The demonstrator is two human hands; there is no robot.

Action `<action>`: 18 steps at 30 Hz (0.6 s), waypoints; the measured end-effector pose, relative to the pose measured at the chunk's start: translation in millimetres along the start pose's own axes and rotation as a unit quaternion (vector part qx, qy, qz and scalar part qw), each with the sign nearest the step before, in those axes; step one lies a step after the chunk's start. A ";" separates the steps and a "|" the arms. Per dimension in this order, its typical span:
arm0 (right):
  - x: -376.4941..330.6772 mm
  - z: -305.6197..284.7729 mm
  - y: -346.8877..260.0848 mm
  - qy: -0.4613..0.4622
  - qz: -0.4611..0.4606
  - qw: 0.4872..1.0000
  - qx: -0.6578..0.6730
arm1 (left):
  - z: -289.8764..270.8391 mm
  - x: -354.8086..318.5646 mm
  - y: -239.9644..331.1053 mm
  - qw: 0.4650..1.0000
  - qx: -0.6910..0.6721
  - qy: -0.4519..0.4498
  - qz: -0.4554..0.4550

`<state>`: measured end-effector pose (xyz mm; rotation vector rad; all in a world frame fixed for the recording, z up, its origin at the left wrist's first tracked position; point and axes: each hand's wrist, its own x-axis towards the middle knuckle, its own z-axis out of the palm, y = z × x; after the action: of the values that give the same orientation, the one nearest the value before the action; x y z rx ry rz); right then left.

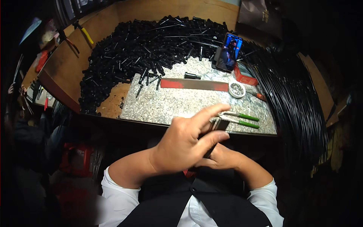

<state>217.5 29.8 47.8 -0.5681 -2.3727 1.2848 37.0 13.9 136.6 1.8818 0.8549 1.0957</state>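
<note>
A dark, long object with a flat, striped end (219, 124) is held in front of my body, at the near edge of the worktop. My left hand (181, 142) reaches around it, the index finger above and the thumb below. Lower down and partly behind, my right hand (222, 156) is at the object's lower part; most of its fingers are hidden. Just beyond the held object lie pliers with green handles (247, 120). Farther off is a long red-and-brown flat bar (194, 84), with a short black cylindrical part (192, 76) behind it.
A big heap of black parts with metal rods (124, 49) fills the wooden-walled bench. To the right lie a bundle of black rods (291, 98), a white tub of small metal pieces (237, 89), a red box (245, 75) and a propped phone (229, 52). Yellow-handled pliers (86, 34) hang on the left wall.
</note>
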 end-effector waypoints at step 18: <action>14.2 22.7 33.2 0.280 0.118 0.941 0.151 | -23.4 3.9 -75.6 0.986 0.021 0.163 0.008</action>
<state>199.5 37.9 10.0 -0.9880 -1.6458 1.3292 5.2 59.3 79.9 1.7715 1.0512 1.4304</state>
